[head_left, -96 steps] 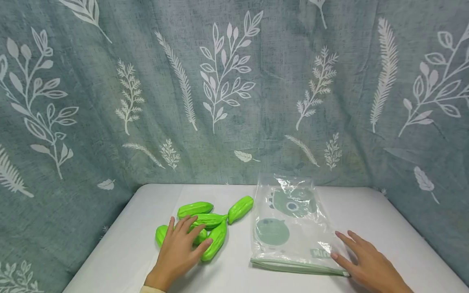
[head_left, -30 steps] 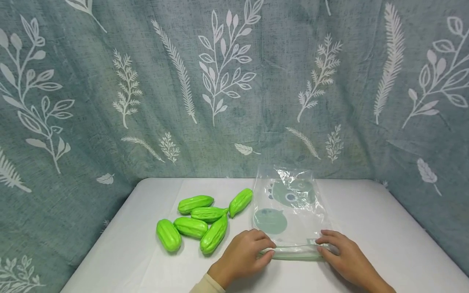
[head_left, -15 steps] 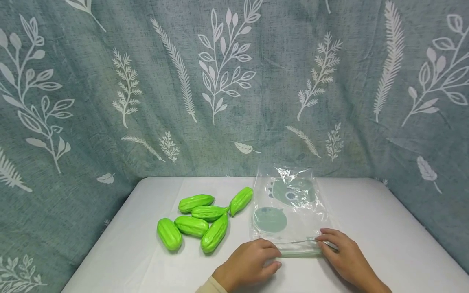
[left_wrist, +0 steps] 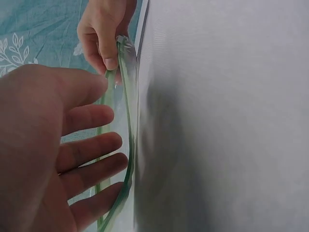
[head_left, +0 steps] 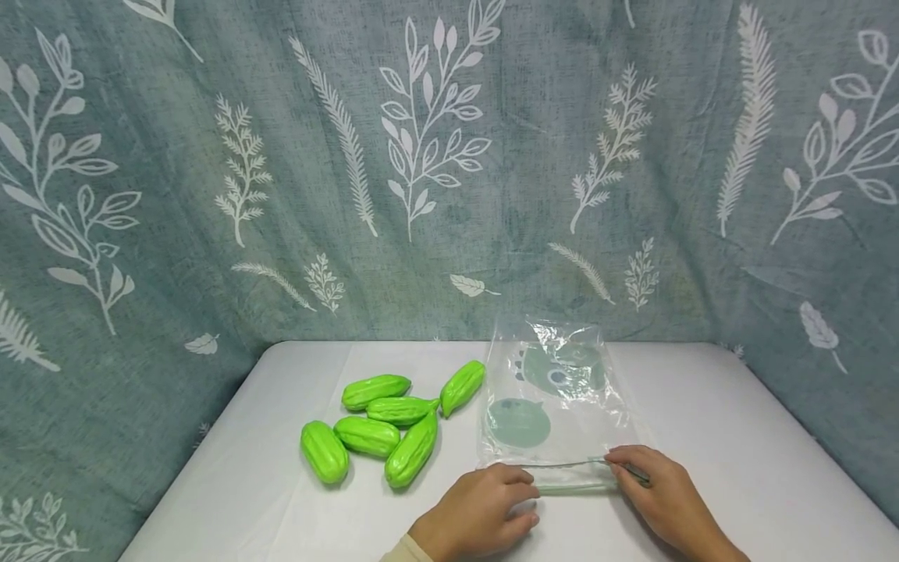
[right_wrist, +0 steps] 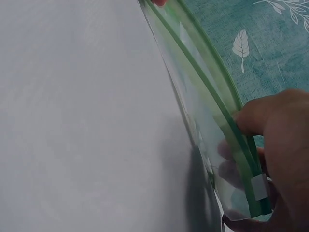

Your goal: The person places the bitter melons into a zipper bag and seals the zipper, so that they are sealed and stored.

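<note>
A clear plastic slider zip bag [head_left: 579, 425] with green animal prints lies flat, its mouth towards me. The two green zip strips [right_wrist: 203, 72] of the mouth stand apart, and a white slider [right_wrist: 259, 187] sits at the right end. My right hand [head_left: 656, 488] pinches the upper strip near that end, thumb inside the mouth. At the left part of the mouth is my left hand [head_left: 485, 503], its fingers extended and spread from the thumb. In the left wrist view its fingertips [left_wrist: 118, 162] lie at the gap between the strips, touching the edge.
Several bright green ribbed vegetable-like pieces [head_left: 367, 435] lie left of the bag; the nearest lies just above my left hand. The white table [head_left: 723, 421] ends at a blue-green leaf-patterned curtain [head_left: 449, 172] behind and at both sides.
My left hand has left the green pieces and moved right to the bag's mouth. The right hand has taken hold of the edge. The strips have parted, and the left fingers have loosened from the edge.
</note>
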Action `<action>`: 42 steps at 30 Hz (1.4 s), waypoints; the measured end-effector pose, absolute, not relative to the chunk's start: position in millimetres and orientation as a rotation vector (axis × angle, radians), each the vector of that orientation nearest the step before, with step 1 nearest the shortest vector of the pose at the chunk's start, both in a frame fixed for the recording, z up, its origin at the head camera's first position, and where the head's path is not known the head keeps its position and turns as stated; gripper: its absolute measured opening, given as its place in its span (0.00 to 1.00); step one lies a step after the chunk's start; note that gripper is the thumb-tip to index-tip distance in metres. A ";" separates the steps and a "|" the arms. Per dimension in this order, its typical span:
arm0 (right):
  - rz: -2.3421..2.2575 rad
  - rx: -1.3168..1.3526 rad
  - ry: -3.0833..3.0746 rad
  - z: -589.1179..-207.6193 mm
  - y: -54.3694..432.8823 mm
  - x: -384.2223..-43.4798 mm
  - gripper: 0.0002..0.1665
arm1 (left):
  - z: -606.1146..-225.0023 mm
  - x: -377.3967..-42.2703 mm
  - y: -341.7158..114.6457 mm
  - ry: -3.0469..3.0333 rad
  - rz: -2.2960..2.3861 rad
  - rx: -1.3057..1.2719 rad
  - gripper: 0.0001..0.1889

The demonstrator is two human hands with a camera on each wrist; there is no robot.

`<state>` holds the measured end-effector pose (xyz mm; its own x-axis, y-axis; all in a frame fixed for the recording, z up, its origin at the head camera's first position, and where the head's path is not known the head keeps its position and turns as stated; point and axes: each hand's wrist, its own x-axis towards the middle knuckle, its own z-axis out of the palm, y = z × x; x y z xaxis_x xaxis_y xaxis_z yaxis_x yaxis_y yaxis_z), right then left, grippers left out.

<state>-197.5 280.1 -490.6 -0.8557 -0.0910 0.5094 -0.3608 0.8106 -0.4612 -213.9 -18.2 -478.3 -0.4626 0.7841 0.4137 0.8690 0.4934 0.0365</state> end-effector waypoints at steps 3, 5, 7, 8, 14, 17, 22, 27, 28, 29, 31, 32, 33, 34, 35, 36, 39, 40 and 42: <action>0.775 0.342 -2.526 -490.3 279.0 -198.3 0.14 | -479.3 -214.9 -18.7 -2.404 -0.337 -1.371 0.14; 0.777 0.344 -2.541 -490.3 278.1 -198.5 0.15 | -480.1 -215.2 -19.1 -2.409 -0.339 -1.363 0.14; 0.775 0.341 -2.565 -490.5 277.3 -198.3 0.16 | -481.0 -215.4 -19.4 -2.419 -0.349 -1.359 0.14; 0.774 0.340 -2.575 -490.5 276.8 -198.2 0.16 | -481.3 -215.5 -19.6 -2.423 -0.353 -1.359 0.14; 0.772 0.382 -2.562 -490.6 273.5 -196.5 0.20 | -482.4 -217.2 -20.3 -2.444 -0.379 -1.355 0.15; 0.775 0.444 -2.538 -491.4 272.6 -194.3 0.21 | -482.7 -217.4 -20.1 -2.455 -0.388 -1.342 0.15; 0.788 0.513 -2.477 -492.3 272.8 -191.5 0.23 | -483.5 -217.0 -20.3 -2.483 -0.402 -1.303 0.15; 0.733 0.499 -2.505 -492.7 273.8 -186.9 0.23 | -484.0 -215.1 -19.9 -2.507 -0.432 -1.289 0.17; 0.703 0.483 -2.519 -492.8 273.6 -186.4 0.21 | -484.3 -214.7 -20.2 -2.511 -0.439 -1.289 0.17; 0.674 0.466 -2.529 -492.6 273.4 -185.6 0.20 | -484.5 -214.3 -20.5 -2.514 -0.447 -1.290 0.17; 0.627 0.433 -2.547 -491.8 273.5 -183.8 0.18 | -484.6 -213.5 -20.9 -2.518 -0.455 -1.288 0.18; 0.610 0.417 -2.556 -491.2 273.6 -183.0 0.17 | -484.6 -213.3 -20.8 -2.518 -0.456 -1.288 0.18; 0.598 0.404 -2.567 -490.5 273.7 -182.2 0.17 | -484.5 -213.2 -20.8 -2.518 -0.456 -1.287 0.18; 0.591 0.393 -2.579 -489.7 273.8 -181.5 0.17 | -484.3 -213.2 -20.7 -2.517 -0.455 -1.287 0.18; 0.593 0.383 -2.593 -488.8 273.7 -180.8 0.16 | -484.1 -213.2 -20.6 -2.515 -0.451 -1.286 0.19; 0.594 0.372 -2.613 -488.0 273.6 -180.4 0.16 | -483.9 -213.3 -20.5 -2.515 -0.447 -1.285 0.19; 0.600 0.333 -2.668 -485.5 272.0 -180.0 0.15 | -483.2 -213.9 -20.6 -2.519 -0.442 -1.284 0.19; 0.600 0.322 -2.678 -484.9 271.4 -180.1 0.16 | -483.1 -214.1 -20.7 -2.519 -0.440 -1.283 0.20; 0.602 0.308 -2.687 -484.5 269.7 -180.5 0.16 | -482.7 -214.4 -21.1 -2.522 -0.438 -1.279 0.20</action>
